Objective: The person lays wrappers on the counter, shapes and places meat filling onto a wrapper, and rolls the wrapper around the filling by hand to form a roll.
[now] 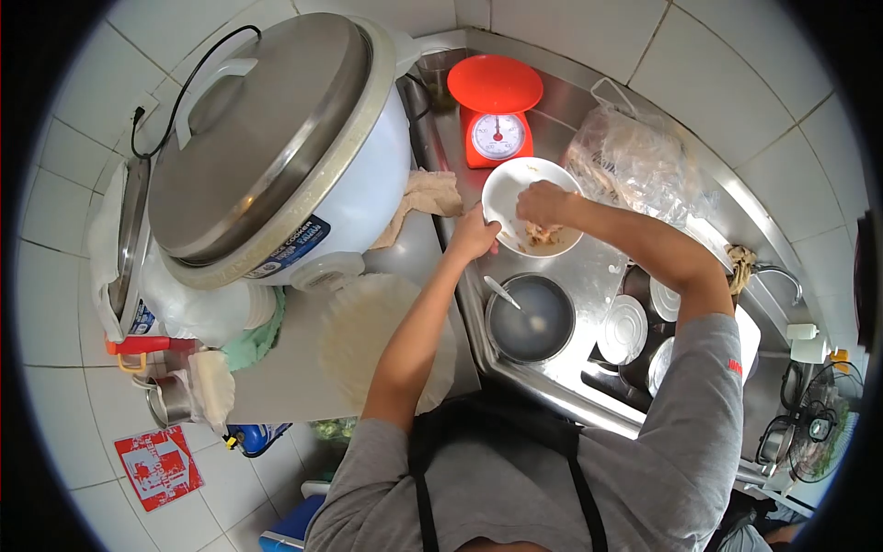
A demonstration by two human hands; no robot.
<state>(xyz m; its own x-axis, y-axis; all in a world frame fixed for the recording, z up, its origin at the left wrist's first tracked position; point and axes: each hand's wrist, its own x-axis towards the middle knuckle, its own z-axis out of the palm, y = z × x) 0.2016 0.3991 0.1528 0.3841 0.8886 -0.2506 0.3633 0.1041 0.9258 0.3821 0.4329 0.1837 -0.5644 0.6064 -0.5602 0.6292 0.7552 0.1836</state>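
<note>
My left hand [474, 234] grips the near left rim of a white bowl [499, 188], which leans a little over the steel counter. Inside that bowl, my right hand [544, 204] reaches down with its fingers bunched together at some orange-brown food [541, 235]. Whether the fingertips hold any of the food is hidden. Just below the bowl stands a round dark pot [571, 317] of cloudy liquid, with a light-handled spoon [501, 292] resting in it. Behind the bowl is a red kitchen scale [497, 136].
A large rice cooker [368, 175] fills the left side, with a tan cloth [428, 195] beside it. Clear plastic bags [635, 161] lie at the back right. Lidded containers [622, 329] sit under my right arm. A faucet [782, 273] is at the far right.
</note>
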